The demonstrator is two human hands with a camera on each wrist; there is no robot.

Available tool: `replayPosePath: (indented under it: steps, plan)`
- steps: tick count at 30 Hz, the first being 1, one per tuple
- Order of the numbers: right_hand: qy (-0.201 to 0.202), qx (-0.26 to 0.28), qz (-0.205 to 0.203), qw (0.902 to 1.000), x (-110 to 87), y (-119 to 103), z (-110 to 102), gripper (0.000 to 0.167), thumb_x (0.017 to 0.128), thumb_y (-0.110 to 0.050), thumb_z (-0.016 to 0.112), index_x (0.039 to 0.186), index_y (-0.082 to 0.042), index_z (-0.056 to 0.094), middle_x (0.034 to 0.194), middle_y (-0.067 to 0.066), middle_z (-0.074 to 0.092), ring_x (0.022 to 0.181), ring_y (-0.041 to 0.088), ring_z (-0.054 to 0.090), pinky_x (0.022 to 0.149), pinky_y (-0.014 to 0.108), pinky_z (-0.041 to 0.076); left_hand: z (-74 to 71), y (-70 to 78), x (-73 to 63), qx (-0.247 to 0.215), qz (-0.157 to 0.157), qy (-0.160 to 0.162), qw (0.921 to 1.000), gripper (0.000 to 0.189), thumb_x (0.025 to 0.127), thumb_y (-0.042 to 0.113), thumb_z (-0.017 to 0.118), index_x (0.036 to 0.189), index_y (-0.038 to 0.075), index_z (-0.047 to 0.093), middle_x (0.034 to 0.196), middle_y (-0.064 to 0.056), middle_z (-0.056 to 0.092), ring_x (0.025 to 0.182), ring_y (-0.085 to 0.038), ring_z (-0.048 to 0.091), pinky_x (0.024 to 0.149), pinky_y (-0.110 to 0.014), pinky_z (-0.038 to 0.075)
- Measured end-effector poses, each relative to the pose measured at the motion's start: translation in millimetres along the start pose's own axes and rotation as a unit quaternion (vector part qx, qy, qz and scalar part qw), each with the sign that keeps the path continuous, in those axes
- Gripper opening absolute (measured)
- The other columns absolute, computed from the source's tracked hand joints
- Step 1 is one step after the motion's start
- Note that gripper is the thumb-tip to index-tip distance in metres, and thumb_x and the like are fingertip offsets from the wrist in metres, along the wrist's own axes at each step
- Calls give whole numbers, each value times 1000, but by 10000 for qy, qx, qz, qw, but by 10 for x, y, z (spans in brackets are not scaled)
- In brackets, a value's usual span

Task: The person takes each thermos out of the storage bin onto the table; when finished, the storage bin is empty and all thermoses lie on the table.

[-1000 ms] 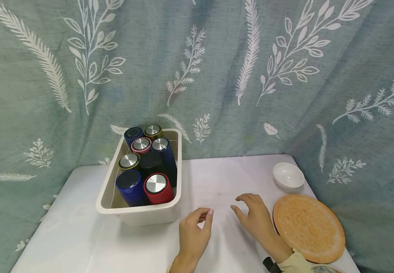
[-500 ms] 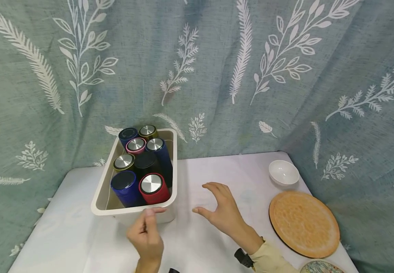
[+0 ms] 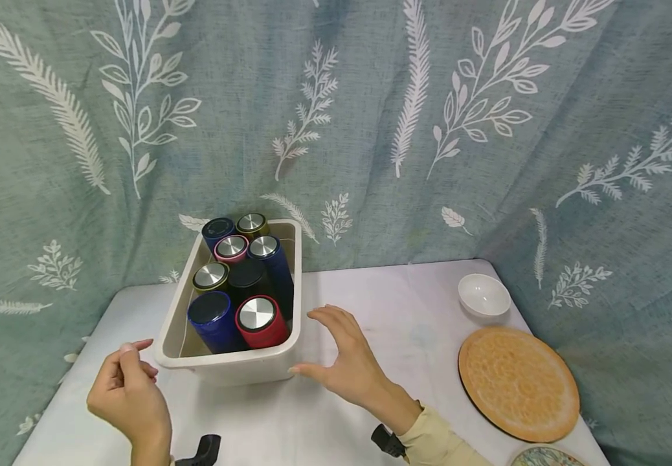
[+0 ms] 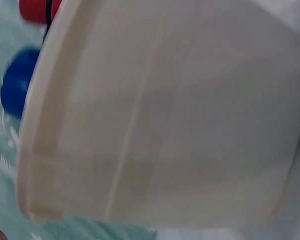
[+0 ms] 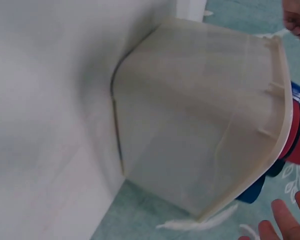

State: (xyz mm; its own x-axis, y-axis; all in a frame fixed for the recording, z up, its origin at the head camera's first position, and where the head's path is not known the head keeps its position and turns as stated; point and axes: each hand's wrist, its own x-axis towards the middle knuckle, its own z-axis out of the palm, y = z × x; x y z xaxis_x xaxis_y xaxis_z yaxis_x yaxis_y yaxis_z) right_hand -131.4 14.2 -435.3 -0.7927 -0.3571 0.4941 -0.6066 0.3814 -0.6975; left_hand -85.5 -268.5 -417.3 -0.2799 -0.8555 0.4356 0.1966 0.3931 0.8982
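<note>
In the head view, an off-white plastic tub (image 3: 237, 366) stands on the table, packed with several upright, flask-like cylinders. A red cylinder (image 3: 262, 333) with a silver disc on top and a blue cylinder (image 3: 217, 333) with a dark top are nearest the front rim. My left hand (image 3: 132, 395) is just off the tub's front left corner, its fingers loosely bent and holding nothing. Beside the tub's right side, my right hand (image 3: 350, 359) has thumb and fingers spread wide with nothing between them. Both wrist views look at the tub's outer wall (image 4: 165, 110).
On the right of the white-covered table (image 3: 388, 291) lie a round tan mat (image 3: 519, 382) and a white bowl (image 3: 484, 296). A patterned round item (image 3: 548, 457) shows at the bottom edge. A green leaf-print curtain (image 3: 371, 129) hangs behind.
My left hand has moved left from the middle of the table, past the tub's front, to its left corner. My right hand has moved left to the tub's right side, its fingers spreading wider.
</note>
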Motion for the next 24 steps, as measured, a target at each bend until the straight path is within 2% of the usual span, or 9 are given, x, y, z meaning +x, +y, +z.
replayPosePath:
  steps: [3, 6, 8, 10, 13, 17, 21, 24]
  plan:
    - [-117, 85, -95, 9999, 42, -50, 53, 81, 71, -40, 92, 139, -18, 55, 142, -4, 55, 141, 18, 44, 114, 42, 42, -33, -109, 95, 214, -316, -87, 9992, 21, 96, 12, 62, 88, 0, 77, 63, 29, 62, 54, 6, 54, 54, -11, 40]
    - [-345, 252, 45, 9991, 66, -117, 109, 80, 73, -41, 90, 141, -18, 53, 143, -7, 53, 140, 14, 45, 114, 41, 44, -61, -196, 132, 603, -574, -269, 9962, 17, 94, 13, 65, 102, 5, 78, 78, 31, 65, 74, 9, 61, 68, -5, 46]
    - [-439, 358, 161, 9983, 79, -151, 142, 79, 75, -40, 89, 142, -18, 52, 144, -6, 52, 139, 13, 46, 113, 40, 44, -84, -246, 142, 900, -803, -522, 9913, 22, 94, 14, 67, 112, 8, 76, 92, 24, 72, 84, 11, 62, 73, -3, 46]
    - [-465, 410, 228, 9978, 91, -175, 166, 79, 76, -39, 89, 142, -18, 51, 145, -6, 51, 138, 13, 47, 112, 40, 46, -97, -289, 148, 1124, -1024, -828, 9849, 27, 95, 16, 65, 120, 9, 74, 105, 18, 73, 86, 15, 60, 73, -1, 47]
    - [-433, 406, 125, 9982, 121, -188, 195, 78, 78, -37, 88, 143, -17, 50, 145, -3, 51, 135, 15, 51, 109, 38, 48, -98, -328, 149, 978, -1381, -1263, 9774, 33, 99, 19, 61, 128, 6, 68, 103, 17, 72, 80, 19, 61, 67, -3, 50]
    - [-494, 851, 177, 9950, 167, -226, 225, 76, 80, -35, 86, 143, -20, 49, 142, -4, 54, 127, 15, 56, 107, 32, 49, -74, -337, 156, 346, -1981, -1568, 9669, 39, 102, 23, 57, 131, -2, 64, 85, 27, 63, 70, 14, 64, 60, -7, 53]
    - [-590, 1562, 511, 9846, 205, -277, 244, 78, 80, -32, 86, 146, -22, 46, 140, -4, 55, 127, 13, 57, 110, 28, 47, -81, -347, 166, 204, -2436, -1904, 9508, 47, 102, 30, 56, 132, -5, 61, 92, 23, 62, 71, 12, 65, 60, -10, 54]
    - [-645, 1659, 624, 9820, 229, -301, 261, 79, 81, -33, 86, 148, -23, 45, 142, -4, 53, 131, 13, 55, 111, 28, 46, -100, -374, 179, 266, -2592, -2256, 9387, 55, 104, 38, 51, 139, -4, 55, 99, 19, 58, 73, 13, 64, 62, -11, 55]
